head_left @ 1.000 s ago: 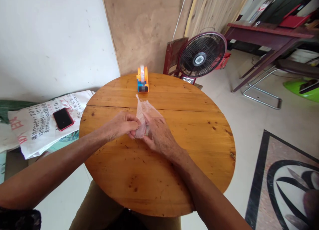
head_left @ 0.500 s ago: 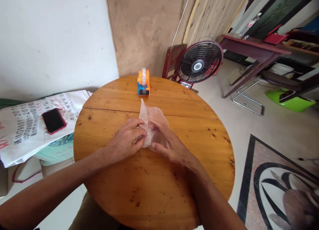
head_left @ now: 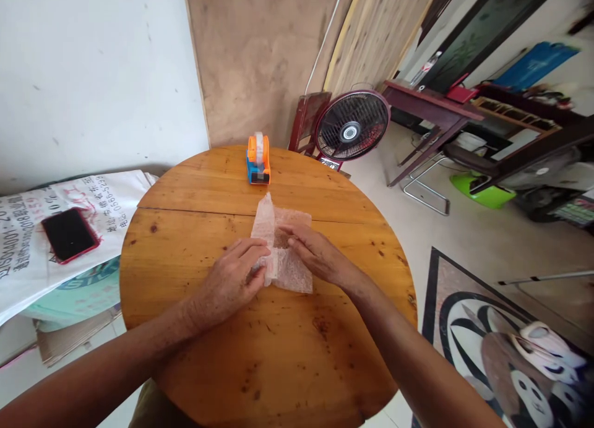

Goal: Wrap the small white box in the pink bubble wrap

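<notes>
A sheet of clear bubble wrap [head_left: 294, 278] lies on the round wooden table [head_left: 278, 366], partly folded, with a narrow raised flap pointing away from me. My left hand [head_left: 234, 273] is at its left side, fingers bent and closed on the folded edge. From the right, my right hand [head_left: 318, 252] reaches over the sheet with fingers stretched out, the tips touching its middle. A brownish patch shows beneath those fingertips; I cannot tell whether it is a wrapped object or the tabletop. Beyond the wrap stands an orange and blue tape dispenser [head_left: 258, 159] with a roll of clear tape.
A phone [head_left: 70, 235] with a red edge rests on a printed white sack [head_left: 23, 230] at the left. Behind the table stands a fan [head_left: 350, 131] near a wooden chair [head_left: 309, 122]. Farther right are a dark red desk [head_left: 429, 100] and a patterned mat [head_left: 464, 329].
My right hand has lifted and flattened its fingers, and the right part of the bubble wrap now lies spread toward me. My left hand keeps its place on the edge. The view has shifted right.
</notes>
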`<state>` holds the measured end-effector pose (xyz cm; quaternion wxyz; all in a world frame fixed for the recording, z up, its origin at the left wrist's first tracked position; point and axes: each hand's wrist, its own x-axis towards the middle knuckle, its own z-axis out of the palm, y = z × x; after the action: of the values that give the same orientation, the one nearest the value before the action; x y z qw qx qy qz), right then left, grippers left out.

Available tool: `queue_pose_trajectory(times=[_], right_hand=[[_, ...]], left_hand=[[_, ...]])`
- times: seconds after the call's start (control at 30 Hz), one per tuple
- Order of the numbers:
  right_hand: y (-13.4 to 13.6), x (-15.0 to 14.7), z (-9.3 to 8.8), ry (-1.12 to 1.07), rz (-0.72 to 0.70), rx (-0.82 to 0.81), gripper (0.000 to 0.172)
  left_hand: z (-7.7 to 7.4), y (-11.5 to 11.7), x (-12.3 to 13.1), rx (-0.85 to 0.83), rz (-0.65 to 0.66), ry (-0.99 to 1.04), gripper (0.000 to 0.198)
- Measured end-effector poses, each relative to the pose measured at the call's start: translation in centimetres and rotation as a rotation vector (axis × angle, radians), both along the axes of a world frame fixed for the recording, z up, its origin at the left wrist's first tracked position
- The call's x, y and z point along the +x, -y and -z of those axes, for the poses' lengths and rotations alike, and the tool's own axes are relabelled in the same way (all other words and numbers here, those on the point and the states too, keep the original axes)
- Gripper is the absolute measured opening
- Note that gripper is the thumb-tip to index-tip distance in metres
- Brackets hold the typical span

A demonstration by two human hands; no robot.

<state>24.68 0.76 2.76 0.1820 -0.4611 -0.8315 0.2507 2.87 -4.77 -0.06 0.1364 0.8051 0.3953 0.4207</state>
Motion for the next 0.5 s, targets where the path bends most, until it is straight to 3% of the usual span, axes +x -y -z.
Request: queue_pose_trajectory(times=[0.1,0.23,0.5], right_hand=[[-2.4,-0.8,0.2,0.103,-0.046,0.084,0.041],[-4.8,-2.1,0.6,0.19,0.02,0.075,0.04],[-8.1,-1.7,1.7,-0.011,0.111,-0.062,0.044]], left_hand=[[0.3,0.0,0.1,-0.004,-0.003,0.015,0.026],[0.6,0.0,0.1,-0.014,0.0,0.004,0.028],[0.6,-0.3,-0.3,-0.037,0.014,-0.087,0.038]])
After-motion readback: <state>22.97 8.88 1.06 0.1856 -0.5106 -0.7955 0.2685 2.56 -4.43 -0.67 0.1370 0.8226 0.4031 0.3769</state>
